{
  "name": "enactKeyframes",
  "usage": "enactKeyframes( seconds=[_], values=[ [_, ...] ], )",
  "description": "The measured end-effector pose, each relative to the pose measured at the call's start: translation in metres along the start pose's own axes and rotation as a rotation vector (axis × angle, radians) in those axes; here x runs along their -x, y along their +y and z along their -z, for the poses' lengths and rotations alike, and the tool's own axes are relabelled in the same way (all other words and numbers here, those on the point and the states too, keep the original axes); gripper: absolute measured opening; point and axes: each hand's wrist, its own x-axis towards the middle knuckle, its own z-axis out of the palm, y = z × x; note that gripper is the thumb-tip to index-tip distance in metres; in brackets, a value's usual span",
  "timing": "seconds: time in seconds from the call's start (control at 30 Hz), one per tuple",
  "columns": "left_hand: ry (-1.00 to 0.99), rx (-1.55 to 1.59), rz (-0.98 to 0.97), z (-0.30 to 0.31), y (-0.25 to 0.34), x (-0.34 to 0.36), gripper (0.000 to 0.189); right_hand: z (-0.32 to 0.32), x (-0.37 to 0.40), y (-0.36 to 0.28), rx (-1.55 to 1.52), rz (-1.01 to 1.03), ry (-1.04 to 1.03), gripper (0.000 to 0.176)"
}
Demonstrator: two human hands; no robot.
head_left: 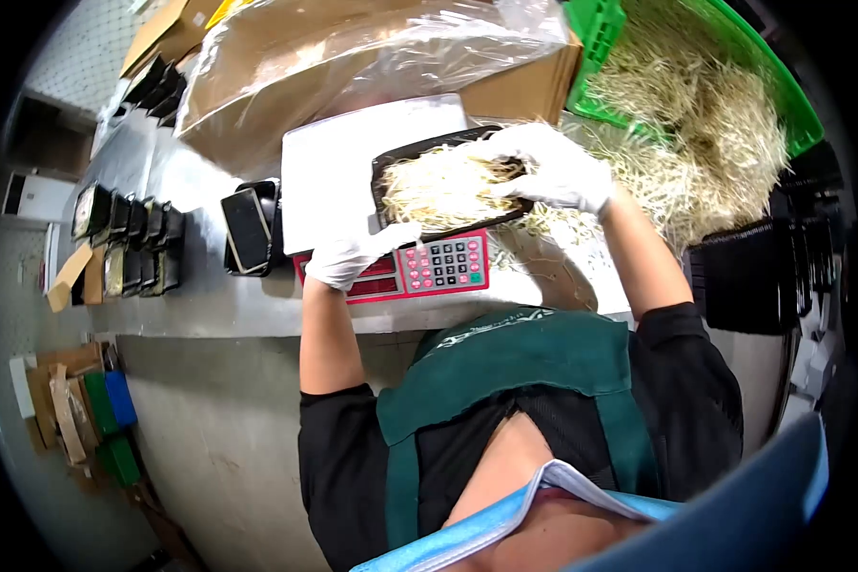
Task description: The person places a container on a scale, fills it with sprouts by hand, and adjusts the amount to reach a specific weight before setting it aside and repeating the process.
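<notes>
A black plastic tray [379, 195] filled with pale bean sprouts [439, 189] is over the right part of a white scale platform [324, 181]. Its near edge reaches the scale's red keypad panel [443, 264]. My left hand [357, 257], in a white glove, grips the tray's near left corner, its fingertips against the rim. At the tray's right end, my right hand [558, 172], also gloved, is closed round the rim, with thumb and fingers over the edge and close to the sprouts. The undersides of both hands are hidden.
A green crate [801, 124] spills loose sprouts [696, 143] onto the table at right. Stacked black trays [748, 276] stand below it. A plastic-lined cardboard box [524, 81] sits behind the scale. At left are a phone [248, 229] on black trays and several filled packs [129, 234].
</notes>
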Motion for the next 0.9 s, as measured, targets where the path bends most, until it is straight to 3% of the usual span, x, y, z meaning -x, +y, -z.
enactKeyframes(
  seconds=[0.07,0.1,0.13,0.2,0.23,0.27,0.33,0.4,0.43,0.47,0.53,0.63,0.67,0.7,0.73,0.77,0.8,0.83,0.9],
  values=[
    [-0.141,0.395,0.122,-0.008,0.049,-0.020,0.071,-0.009,0.011,-0.003,0.225,-0.060,0.014,0.031],
    [-0.210,-0.004,0.013,-0.027,0.029,-0.034,0.066,-0.017,0.012,-0.005,0.262,-0.049,0.029,0.036],
    [-0.238,0.027,-0.027,-0.037,0.033,-0.045,0.066,-0.019,0.018,-0.015,0.177,-0.075,0.121,0.041],
    [-0.087,-0.246,-0.378,-0.049,0.046,-0.062,0.063,-0.018,0.044,-0.007,0.129,0.097,0.398,0.052],
    [-0.188,-0.224,-0.298,-0.046,0.049,-0.065,0.065,-0.009,0.061,-0.003,0.140,0.065,0.412,0.052],
    [-0.271,-0.165,-0.241,-0.041,0.054,-0.069,0.067,0.002,0.084,0.001,0.110,-0.073,0.383,0.056],
    [-0.183,-0.371,-0.277,-0.043,0.040,-0.067,0.066,0.014,0.141,0.030,0.099,-0.286,0.379,0.066],
    [-0.176,-0.389,-0.330,-0.043,0.032,-0.073,0.069,0.018,0.205,0.072,0.499,-0.572,0.312,0.076],
    [-0.236,-0.373,-0.255,-0.041,0.034,-0.076,0.072,0.021,0.231,0.085,0.597,-0.659,0.237,0.085],
    [-0.298,-0.358,-0.178,-0.039,0.038,-0.079,0.075,0.028,0.242,0.087,0.667,-0.911,0.073,0.095],
    [-0.297,-0.255,-0.110,-0.033,0.055,-0.088,0.070,0.038,0.250,0.106,0.896,-1.087,-0.143,0.101],
    [-0.173,-0.509,-0.110,-0.037,0.107,-0.083,0.067,0.059,0.237,0.160,1.242,-1.032,-0.163,0.099],
    [-0.024,-0.339,-0.219,-0.046,0.120,-0.077,0.063,0.064,0.237,0.195,1.259,-0.973,-0.078,0.099],
    [0.124,-0.170,-0.326,-0.057,0.134,-0.071,0.060,0.080,0.225,0.210,1.215,-1.004,-0.150,0.102],
    [0.187,0.330,-0.235,-0.097,0.134,-0.052,0.055,0.096,0.210,0.214,1.171,-1.032,-0.223,0.105],
    [-0.210,0.308,-0.023,-0.088,0.156,-0.042,0.054,0.112,0.196,0.208,1.108,-1.045,-0.295,0.110],
    [-0.332,0.331,-0.187,-0.110,0.161,-0.043,0.047,0.127,0.183,0.201,1.046,-1.056,-0.365,0.114],
    [-0.609,0.420,0.184,-0.128,0.165,-0.035,0.049,0.135,0.178,0.209,0.953,-1.041,-0.320,0.120],
    [-0.534,0.769,0.518,-0.160,0.146,-0.011,0.052,0.139,0.172,0.215,0.885,-1.046,-0.328,0.117]
  ],
)
